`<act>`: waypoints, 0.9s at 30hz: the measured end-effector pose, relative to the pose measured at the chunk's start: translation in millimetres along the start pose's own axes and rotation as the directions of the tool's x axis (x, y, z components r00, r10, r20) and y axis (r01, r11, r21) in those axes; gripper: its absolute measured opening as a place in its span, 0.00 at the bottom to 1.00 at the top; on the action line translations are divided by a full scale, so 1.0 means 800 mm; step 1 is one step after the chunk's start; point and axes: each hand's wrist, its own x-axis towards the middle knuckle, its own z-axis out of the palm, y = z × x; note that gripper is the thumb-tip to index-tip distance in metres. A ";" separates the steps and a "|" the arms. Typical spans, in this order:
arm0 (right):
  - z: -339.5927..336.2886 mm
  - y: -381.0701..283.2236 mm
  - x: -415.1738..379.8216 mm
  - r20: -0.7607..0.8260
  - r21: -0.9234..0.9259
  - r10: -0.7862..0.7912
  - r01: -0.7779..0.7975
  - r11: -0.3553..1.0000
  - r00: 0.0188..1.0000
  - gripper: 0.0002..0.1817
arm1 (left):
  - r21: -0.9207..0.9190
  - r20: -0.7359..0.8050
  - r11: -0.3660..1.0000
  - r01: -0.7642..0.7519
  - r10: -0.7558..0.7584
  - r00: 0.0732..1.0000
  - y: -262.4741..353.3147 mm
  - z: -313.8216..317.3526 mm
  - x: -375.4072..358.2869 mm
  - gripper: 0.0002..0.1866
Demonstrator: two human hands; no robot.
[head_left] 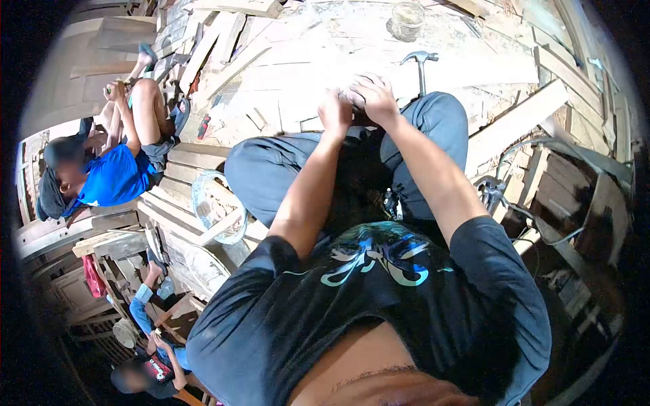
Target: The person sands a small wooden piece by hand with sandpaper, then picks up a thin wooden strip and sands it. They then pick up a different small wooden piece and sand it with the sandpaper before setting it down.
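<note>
My left hand (335, 111) and my right hand (374, 98) meet in front of my crossed legs, over bright, overexposed boards. The fingers of both are curled in. Something small and pale seems to sit between them, but glare and the fingers hide what it is. Just right of my right hand, a claw hammer (421, 64) lies with its head pointing away and its handle running toward my knee.
A clear container (407, 24) stands at the far edge. Wooden planks (518, 125) lie to the right, near cables (565, 152). On the left are a red-handled tool (204, 126), a clear tub (220, 206) with wood pieces, a seated person in blue (122, 172) and another person (159, 365).
</note>
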 end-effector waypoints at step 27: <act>0.000 -0.010 -0.001 0.099 -0.059 0.084 -0.078 0.995 0.992 0.16 | -0.014 -0.087 0.997 0.070 -0.071 0.994 0.007 0.008 0.002 0.09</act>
